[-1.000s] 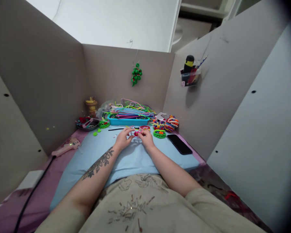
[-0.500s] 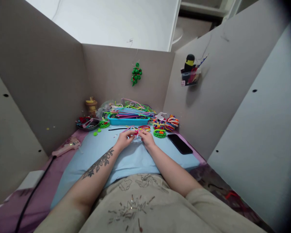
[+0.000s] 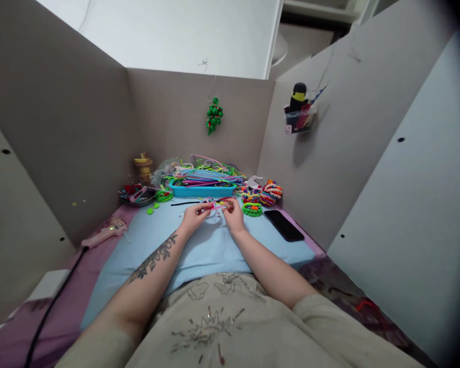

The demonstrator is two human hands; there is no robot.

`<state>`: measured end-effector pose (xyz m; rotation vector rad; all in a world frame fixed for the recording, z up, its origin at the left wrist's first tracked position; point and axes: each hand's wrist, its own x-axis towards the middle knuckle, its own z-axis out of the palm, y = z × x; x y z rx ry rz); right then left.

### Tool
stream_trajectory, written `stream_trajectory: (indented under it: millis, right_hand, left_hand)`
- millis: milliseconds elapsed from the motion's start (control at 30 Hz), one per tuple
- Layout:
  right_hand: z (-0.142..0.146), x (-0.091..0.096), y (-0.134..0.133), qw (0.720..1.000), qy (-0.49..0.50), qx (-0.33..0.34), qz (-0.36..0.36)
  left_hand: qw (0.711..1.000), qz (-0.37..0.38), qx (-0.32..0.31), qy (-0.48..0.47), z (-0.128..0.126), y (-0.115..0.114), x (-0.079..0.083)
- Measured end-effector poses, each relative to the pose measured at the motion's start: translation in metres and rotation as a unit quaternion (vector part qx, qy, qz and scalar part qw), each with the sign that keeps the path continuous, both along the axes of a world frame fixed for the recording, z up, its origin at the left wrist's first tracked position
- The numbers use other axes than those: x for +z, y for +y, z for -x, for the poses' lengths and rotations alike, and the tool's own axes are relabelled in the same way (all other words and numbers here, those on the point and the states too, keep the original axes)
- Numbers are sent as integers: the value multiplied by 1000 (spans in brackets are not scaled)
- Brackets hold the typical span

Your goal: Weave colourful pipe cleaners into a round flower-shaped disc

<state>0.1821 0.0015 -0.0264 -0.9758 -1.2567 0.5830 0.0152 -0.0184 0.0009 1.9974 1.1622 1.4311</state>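
Observation:
My left hand (image 3: 193,216) and my right hand (image 3: 233,215) rest close together on a light blue mat (image 3: 199,250). Both pinch a small bundle of pink and red pipe cleaners (image 3: 216,204) held between them, just above the mat. A turquoise tray (image 3: 202,191) heaped with coloured pipe cleaners stands right behind the hands. A green pipe-cleaner ring (image 3: 252,208) lies just right of my right hand.
Grey partition walls enclose the desk on three sides. A black phone (image 3: 283,225) lies at the right, a pink glue gun (image 3: 105,232) with a black cable at the left. A dark bowl (image 3: 136,196) of bits and several finished coiled pieces (image 3: 268,193) sit at the back. A green ornament (image 3: 214,115) hangs on the back wall.
Both hands have shifted slightly away from me and turned the pipe-cleaner bundle between the fingers. The view has tilted a little downward.

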Motion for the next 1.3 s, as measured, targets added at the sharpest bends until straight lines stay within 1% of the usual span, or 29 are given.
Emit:
stream_trajectory:
  millis: [167, 300, 433, 667, 900, 1067, 1300]
  right_hand:
    - [-4, -2, 5, 999, -22, -40, -8]
    - [-8, -4, 10, 998, -33, -56, -5]
    - [-10, -3, 10, 998, -27, -60, -7]
    - [-6, 4, 2, 1000, 3, -14, -18]
    - [-2, 6, -3, 998, 45, 45, -20]
    - [1, 7, -2, 990, 96, 104, 15]
    - [0, 8, 2, 974, 170, 127, 80]
  left_hand:
    - [1000, 10, -4, -7, 0, -1, 1]
    - [1000, 18, -11, -10, 2, -1, 1]
    - [1000, 21, -7, -7, 2, 1, 0]
    - [999, 26, 18, 22, 4, 9, -6]
    - [998, 38, 22, 51, 7, 18, -17]
    - [997, 42, 15, 58, 7, 18, -18]
    - [998, 36, 5, 50, 5, 17, -16]
